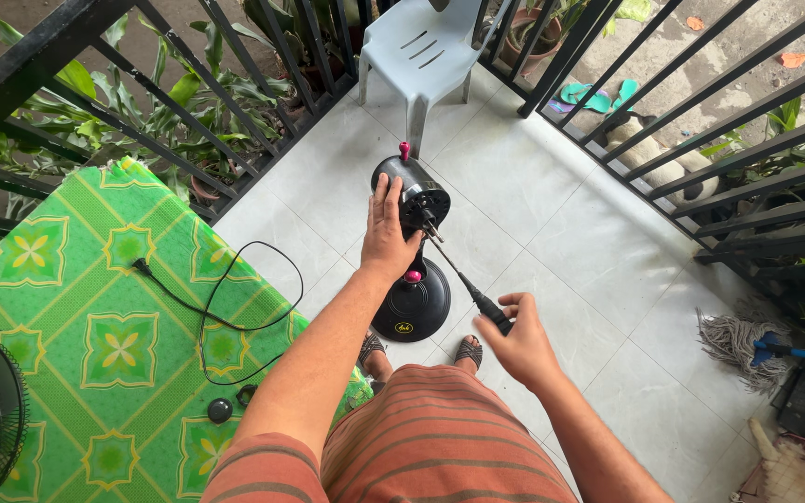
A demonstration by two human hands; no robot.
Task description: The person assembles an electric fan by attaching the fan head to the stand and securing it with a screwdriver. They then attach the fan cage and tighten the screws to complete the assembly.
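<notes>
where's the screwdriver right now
In the head view, the screwdriver is just right of centre, handle in the right hand, tip against the fan motor housing steadied by the left hand.

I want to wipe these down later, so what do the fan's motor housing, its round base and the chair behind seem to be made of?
Motor housing: looks like glossy black plastic, judging by its sheen.
Round base: likely the same black plastic, smooth and moulded, shiny on top.
Chair: pale grey moulded plastic, matte, with slots cut in the seat.
</notes>
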